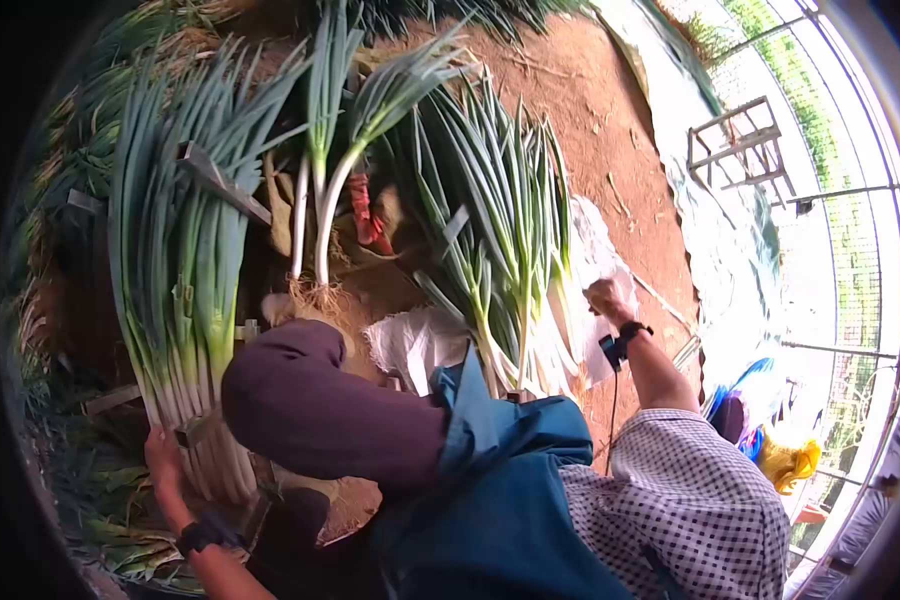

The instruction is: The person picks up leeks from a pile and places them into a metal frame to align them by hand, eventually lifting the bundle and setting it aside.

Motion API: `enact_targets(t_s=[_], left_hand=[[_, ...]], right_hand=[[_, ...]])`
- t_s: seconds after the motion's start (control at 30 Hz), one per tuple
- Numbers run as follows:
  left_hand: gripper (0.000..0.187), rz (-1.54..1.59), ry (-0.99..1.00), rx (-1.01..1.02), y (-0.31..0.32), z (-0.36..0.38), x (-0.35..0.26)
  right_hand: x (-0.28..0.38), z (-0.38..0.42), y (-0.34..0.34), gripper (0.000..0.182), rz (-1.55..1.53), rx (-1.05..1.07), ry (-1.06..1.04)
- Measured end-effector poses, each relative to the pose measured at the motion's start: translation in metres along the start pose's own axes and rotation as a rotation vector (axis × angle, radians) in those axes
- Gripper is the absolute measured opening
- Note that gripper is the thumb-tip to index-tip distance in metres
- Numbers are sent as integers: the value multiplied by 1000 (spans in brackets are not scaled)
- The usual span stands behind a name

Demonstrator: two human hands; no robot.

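Observation:
A large bundle of leeks (175, 310) lies at the left, green leaves up and white stems down, in a frame with wooden bars. My left hand (163, 458) touches the outer edge of its white stems; the fingers are partly hidden. A second pile of leeks (515, 250) is right of centre, on white sheeting. Beside its right edge is my right hand (607, 300), its fingers bent; whether anything is between them is too small to tell. Between the two piles, a few loose leeks (325, 220) with bare roots lie near my knee.
Brown soil (610, 130) shows behind the piles. More leeks (80, 110) cover the far left. A metal stand (740, 148) is at the upper right by the netted wall. A yellow item (790, 460) and blue bags are at the right. A red object (368, 215) lies near the loose leeks.

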State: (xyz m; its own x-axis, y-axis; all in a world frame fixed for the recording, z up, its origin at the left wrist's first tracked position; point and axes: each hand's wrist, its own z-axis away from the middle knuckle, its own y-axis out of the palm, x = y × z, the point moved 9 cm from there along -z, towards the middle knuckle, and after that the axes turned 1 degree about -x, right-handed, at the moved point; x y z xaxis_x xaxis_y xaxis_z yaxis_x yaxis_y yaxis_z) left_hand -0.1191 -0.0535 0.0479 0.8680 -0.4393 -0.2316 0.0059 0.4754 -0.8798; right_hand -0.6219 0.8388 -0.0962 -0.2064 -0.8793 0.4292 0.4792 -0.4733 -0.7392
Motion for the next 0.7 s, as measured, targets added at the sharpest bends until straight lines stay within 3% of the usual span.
enact_targets(t_s=[0.07, 0.17, 0.23, 0.33, 0.43, 0.53, 0.63, 0.7], left_hand=[[35, 49, -26, -83, -3, 10, -3], [32, -107, 11, 12, -14, 45, -25], [35, -281, 147, 77, -14, 60, -30], [36, -204, 227, -58, -14, 62, 7], [41, -66, -188, 2, -17, 100, -60], [49, -19, -45, 37, -3, 98, -88], [46, -81, 66, 86, 8, 95, -108], [46, -92, 83, 100, 18, 98, -109]], right_hand=[[-33, 12, 13, 23, -61, 15, 108], [-63, 58, 49, 25, -344, -9, 287], [-59, 54, 86, 28, -433, 157, 212], [-12, 43, 109, 44, -484, 172, 82], [8, 7, 147, 56, -175, 128, -77], [27, 2, 149, 41, -16, -15, -156], [13, 2, 123, 35, -287, -187, -96], [34, 13, 101, 26, -650, -84, -105]])
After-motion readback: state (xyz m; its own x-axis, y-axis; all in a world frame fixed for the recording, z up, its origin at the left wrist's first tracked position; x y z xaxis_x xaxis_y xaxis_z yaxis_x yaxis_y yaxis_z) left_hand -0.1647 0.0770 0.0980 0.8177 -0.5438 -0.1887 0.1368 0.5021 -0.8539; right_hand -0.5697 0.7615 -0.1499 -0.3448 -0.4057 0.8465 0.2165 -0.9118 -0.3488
